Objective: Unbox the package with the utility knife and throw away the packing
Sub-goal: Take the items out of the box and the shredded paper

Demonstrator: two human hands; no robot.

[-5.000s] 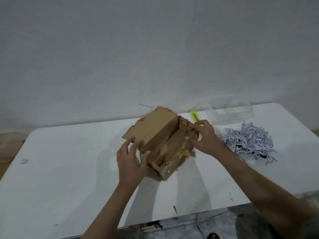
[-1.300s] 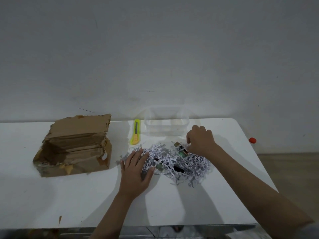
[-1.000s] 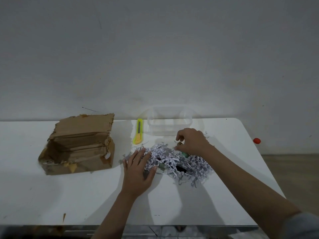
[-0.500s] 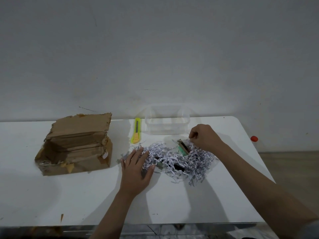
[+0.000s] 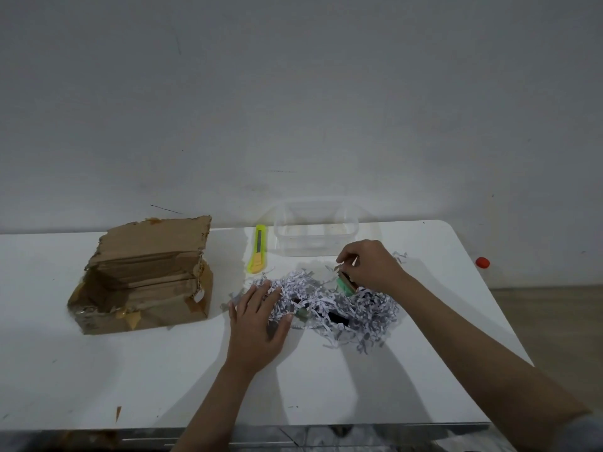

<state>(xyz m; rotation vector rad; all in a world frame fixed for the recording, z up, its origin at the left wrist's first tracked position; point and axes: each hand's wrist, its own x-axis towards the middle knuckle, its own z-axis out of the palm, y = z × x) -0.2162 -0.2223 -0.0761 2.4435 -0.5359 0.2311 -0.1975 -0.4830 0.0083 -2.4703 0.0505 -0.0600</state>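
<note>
- On a white table (image 5: pixel 98 370) set against a plain grey wall (image 5: pixel 293 93), a person works with both bare hands, seen from above and behind.
- At the left of the table sits an open, torn cardboard box (image 5: pixel 143 275), its ragged flap standing up at the back. Its inside looks shadowed, and what it holds cannot be told.
- Right of the box, near the far edge, lies a yellow-green utility knife (image 5: pixel 257 249), pointing away from the viewer. No hand touches it.
- Just beside the knife, further right, stands a clear plastic container (image 5: pixel 315 228), close to the wall.
- In front of the knife and container spreads a loose pile of shredded white paper packing (image 5: pixel 365 311). A few small dark and greenish items show among the strips, too small to identify.
- The left hand (image 5: pixel 257 324) rests flat on the near left edge of the shredded paper, fingers straight and spread, gripping nothing.
- The right hand (image 5: pixel 368 265) hovers at the far right side of the pile, fingers curled, pinching a small green and brown item (image 5: pixel 346 283) that is tilted and partly buried in the strips.
- A tiny scrap of cardboard (image 5: pixel 118 413) lies on the table near the front edge.
- Off the table, at the far right, a small red object (image 5: pixel 482 262) sits low by the wall.
</note>
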